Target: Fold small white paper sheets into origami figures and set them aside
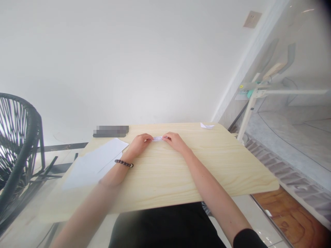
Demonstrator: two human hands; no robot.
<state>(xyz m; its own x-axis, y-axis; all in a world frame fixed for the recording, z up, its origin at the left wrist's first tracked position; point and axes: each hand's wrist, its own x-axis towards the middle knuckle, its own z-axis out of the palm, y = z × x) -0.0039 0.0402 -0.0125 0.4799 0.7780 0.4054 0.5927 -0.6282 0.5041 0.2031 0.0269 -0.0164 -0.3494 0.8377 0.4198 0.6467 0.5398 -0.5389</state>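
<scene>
Between my two hands is a small folded piece of white paper [157, 138], just above or on the light wooden table [165, 179]; which of the two I cannot tell. My left hand [140, 144], with a dark bead bracelet on its wrist, pinches the paper's left end. At the other end, the fingers of my right hand [176, 141] are closed on it. Fingers cover both ends of the paper, so its full shape is hidden. Flat white sheets [95, 163] lie beside my left forearm, which covers part of them.
A small folded white paper shape [207, 126] sits at the table's far right corner. At the back left lies a dark, blurred-out object [111, 131]. A white wall [155, 69] rises behind the table, and a woven chair [23, 144] stands to the left.
</scene>
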